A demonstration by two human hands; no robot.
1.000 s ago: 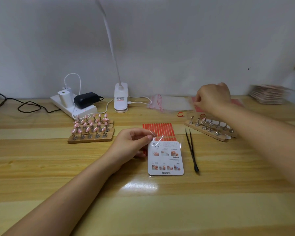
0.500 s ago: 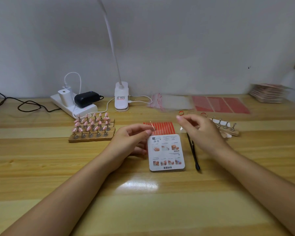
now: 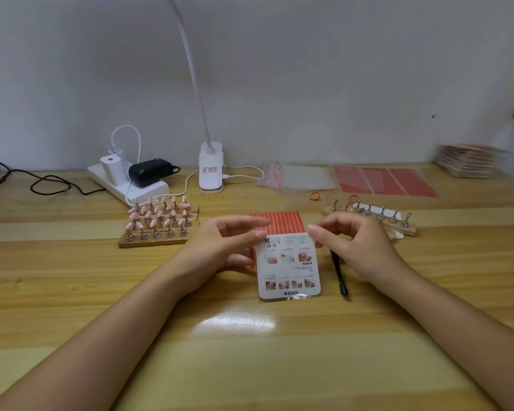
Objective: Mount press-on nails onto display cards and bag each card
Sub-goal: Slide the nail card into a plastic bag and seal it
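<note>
A white display card (image 3: 288,265), printed side up inside a clear bag, lies on the table in front of me. My left hand (image 3: 220,247) pinches the bag's top left corner with thumb and forefinger. My right hand (image 3: 353,244) pinches the top right corner in the same way. A red striped sticker sheet (image 3: 279,222) lies under the card's far end. To the left stands a wooden stand (image 3: 161,229) with several pink press-on nails on pegs. A second stand (image 3: 371,216), to the right, has bare pegs.
Black tweezers (image 3: 339,274) lie just right of the card, partly under my right wrist. Along the wall are a power strip with chargers (image 3: 125,182), a lamp base (image 3: 210,167), clear bags (image 3: 297,178), red sheets (image 3: 383,180) and a stack of cards (image 3: 469,160).
My right hand came back from the far right stand to the card's top right corner. The card shifted slightly away from me, and my left hand stayed at its top left.
</note>
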